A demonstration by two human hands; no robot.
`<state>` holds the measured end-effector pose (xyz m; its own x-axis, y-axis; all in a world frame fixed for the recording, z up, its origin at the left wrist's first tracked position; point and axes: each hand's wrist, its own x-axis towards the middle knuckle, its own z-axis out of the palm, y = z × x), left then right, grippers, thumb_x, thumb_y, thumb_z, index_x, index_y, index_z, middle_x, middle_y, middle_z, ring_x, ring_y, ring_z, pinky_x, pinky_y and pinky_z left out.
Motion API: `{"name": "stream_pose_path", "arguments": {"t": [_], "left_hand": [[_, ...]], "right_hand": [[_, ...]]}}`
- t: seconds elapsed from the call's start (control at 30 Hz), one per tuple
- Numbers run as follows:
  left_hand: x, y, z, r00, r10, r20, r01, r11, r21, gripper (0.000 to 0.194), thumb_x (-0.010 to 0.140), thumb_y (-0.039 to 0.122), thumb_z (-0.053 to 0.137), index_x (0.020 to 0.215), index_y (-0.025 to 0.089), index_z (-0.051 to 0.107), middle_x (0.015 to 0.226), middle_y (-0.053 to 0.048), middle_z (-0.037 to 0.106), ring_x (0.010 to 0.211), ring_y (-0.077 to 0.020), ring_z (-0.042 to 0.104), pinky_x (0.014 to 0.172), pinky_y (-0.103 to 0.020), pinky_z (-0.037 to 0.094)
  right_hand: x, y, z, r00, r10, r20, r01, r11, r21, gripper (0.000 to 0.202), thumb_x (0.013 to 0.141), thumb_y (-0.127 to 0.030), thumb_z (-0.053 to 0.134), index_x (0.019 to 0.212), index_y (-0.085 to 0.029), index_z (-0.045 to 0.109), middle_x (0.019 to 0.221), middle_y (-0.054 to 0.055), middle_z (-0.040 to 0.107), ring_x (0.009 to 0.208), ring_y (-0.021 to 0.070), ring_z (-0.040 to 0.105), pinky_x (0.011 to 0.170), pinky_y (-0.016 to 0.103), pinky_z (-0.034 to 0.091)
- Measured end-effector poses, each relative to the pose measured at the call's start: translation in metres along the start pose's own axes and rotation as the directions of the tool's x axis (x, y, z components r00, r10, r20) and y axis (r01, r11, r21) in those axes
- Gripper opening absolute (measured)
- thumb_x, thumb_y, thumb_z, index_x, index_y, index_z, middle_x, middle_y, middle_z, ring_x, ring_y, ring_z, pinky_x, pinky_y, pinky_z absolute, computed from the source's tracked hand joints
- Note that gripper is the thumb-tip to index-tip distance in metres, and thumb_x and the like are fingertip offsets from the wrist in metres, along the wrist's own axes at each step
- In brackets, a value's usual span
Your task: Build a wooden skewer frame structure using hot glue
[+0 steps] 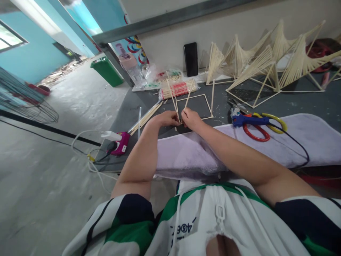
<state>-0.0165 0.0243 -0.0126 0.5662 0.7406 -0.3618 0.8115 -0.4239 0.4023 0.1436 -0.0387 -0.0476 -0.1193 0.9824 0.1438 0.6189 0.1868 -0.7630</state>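
Note:
My left hand [170, 118] is closed at the near left corner of a square frame of thin wooden sticks [207, 103], its fingertips pinching at the base of the sticks there. My right hand [191, 119] touches the same corner and pinches a slanted wooden stick [189, 93] that leans up and to the right. Another stick stands upright at the frame's right corner. The exact joint between my fingertips is hidden. To the right, a blue glue gun [250, 120] lies across scissors with red and yellow handles [256, 133].
Several stick models [266, 67] stand at the back right. A black phone [191, 59] leans on the wall beside a packet of sticks [177, 89]. Loose sticks [146, 117] and a magenta power socket [121, 143] are left. A lavender cloth [186, 151] covers the front edge.

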Motion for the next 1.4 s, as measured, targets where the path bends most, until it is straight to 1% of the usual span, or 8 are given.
{"name": "stream_pose_path", "arguments": {"t": [0.27,0.47,0.57,0.8,1.0,1.17,1.4], "left_hand": [[0.000,0.000,0.002,1.000,0.005,-0.007,-0.006,1.000,-0.018,0.024,0.069,0.032,0.067,0.086,0.016,0.063,0.082,-0.001,0.066,0.074,-0.0132,0.056,0.068,-0.024,0.038],[0.001,-0.001,0.002,1.000,0.026,-0.003,-0.026,1.000,-0.016,0.022,0.070,0.031,0.067,0.086,0.017,0.064,0.078,0.000,0.065,0.072,-0.0125,0.055,0.067,-0.024,0.038],[0.002,-0.004,0.002,1.000,0.022,-0.008,-0.022,1.000,-0.004,0.023,0.069,0.032,0.068,0.086,0.017,0.064,0.079,0.000,0.065,0.072,-0.0129,0.055,0.067,-0.024,0.038],[0.006,-0.010,0.004,0.999,0.053,-0.003,-0.053,0.998,-0.021,0.025,0.069,0.032,0.068,0.088,0.016,0.064,0.083,-0.001,0.066,0.077,-0.0143,0.057,0.071,-0.025,0.040],[0.008,-0.012,0.005,0.999,0.048,0.000,-0.047,0.998,-0.047,0.025,0.069,0.031,0.068,0.088,0.016,0.064,0.083,-0.001,0.066,0.077,-0.0143,0.058,0.071,-0.025,0.040],[0.007,-0.011,0.005,0.999,0.035,-0.001,-0.035,0.998,-0.054,0.026,0.068,0.032,0.068,0.087,0.016,0.064,0.082,-0.001,0.065,0.077,-0.0150,0.057,0.072,-0.025,0.040],[0.004,-0.006,0.003,1.000,0.019,-0.011,-0.020,0.999,-0.037,0.023,0.070,0.029,0.069,0.087,0.015,0.065,0.082,-0.001,0.065,0.076,-0.0147,0.057,0.070,-0.025,0.040]], "right_hand": [[0.002,0.002,0.001,1.000,-0.007,-0.011,0.006,1.000,-0.022,0.023,0.097,-0.022,0.036,0.102,-0.017,0.057,0.064,0.000,0.062,0.072,0.0180,0.063,0.075,0.027,0.043],[0.002,0.003,0.003,1.000,-0.003,-0.007,0.004,1.000,0.010,0.023,0.097,-0.023,0.035,0.101,-0.018,0.057,0.061,-0.001,0.061,0.065,0.0169,0.062,0.073,0.027,0.044],[0.002,0.003,0.002,1.000,0.002,-0.005,-0.002,1.000,0.010,0.023,0.097,-0.023,0.035,0.102,-0.017,0.057,0.060,-0.001,0.061,0.066,0.0174,0.062,0.076,0.027,0.044],[0.000,0.001,0.000,1.000,-0.002,-0.007,0.002,1.000,0.009,0.022,0.097,-0.022,0.036,0.102,-0.017,0.057,0.063,0.000,0.062,0.068,0.0180,0.062,0.077,0.028,0.044],[0.002,0.003,0.003,1.000,-0.014,-0.018,0.014,1.000,-0.005,0.022,0.096,-0.022,0.036,0.102,-0.018,0.057,0.068,0.001,0.064,0.070,0.0181,0.062,0.078,0.029,0.044],[0.002,0.003,0.003,1.000,-0.014,-0.009,0.014,1.000,0.002,0.023,0.096,-0.023,0.035,0.103,-0.017,0.056,0.070,0.002,0.065,0.069,0.0175,0.061,0.077,0.028,0.044],[0.002,0.002,0.002,1.000,-0.005,-0.001,0.005,1.000,-0.015,0.023,0.097,-0.023,0.036,0.104,-0.017,0.057,0.070,0.002,0.065,0.070,0.0178,0.062,0.077,0.029,0.044]]}}
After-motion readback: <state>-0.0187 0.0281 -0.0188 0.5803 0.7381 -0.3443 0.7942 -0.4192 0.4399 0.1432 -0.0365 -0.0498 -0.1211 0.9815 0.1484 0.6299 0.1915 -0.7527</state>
